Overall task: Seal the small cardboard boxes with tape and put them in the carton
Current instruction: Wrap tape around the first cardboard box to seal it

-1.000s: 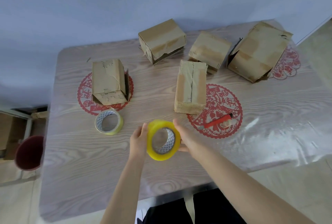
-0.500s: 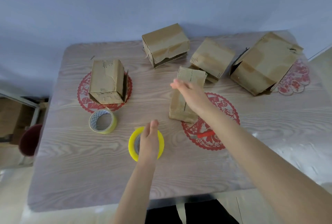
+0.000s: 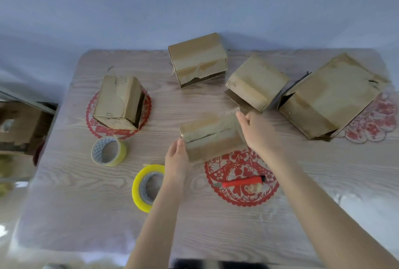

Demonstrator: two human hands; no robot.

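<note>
Near edge of table (image 3: 75, 214): both forearms enter from below. Yellow tape roll (image 3: 138, 191) lies on the table, R part hidden behind the L forearm. Red cutter (image 3: 243, 181) lies on a red paper-cut mat (image 3: 237, 200), between the two forearms.

Table centre: small box (image 3: 212, 137), taped seam up, long axis L–R, held between both hands. L hand (image 3: 177, 156): fingers straight, laid flat against the box's L end, no curl visible. R hand (image 3: 257, 130): fingers wrapped round the box's R end, gripping it. Whether the box base touches the table: cannot tell.

L side: second tape roll (image 3: 109, 151), pale yellow, just beside the L mat (image 3: 90, 117), which carries the L box (image 3: 119, 102).

Far edge: back box (image 3: 197, 59) at mid-edge; tilted box (image 3: 257, 83) to its R, just beyond the R hand. Far R corner: larger carton (image 3: 330, 96), partly on a third mat (image 3: 375, 117).
</note>
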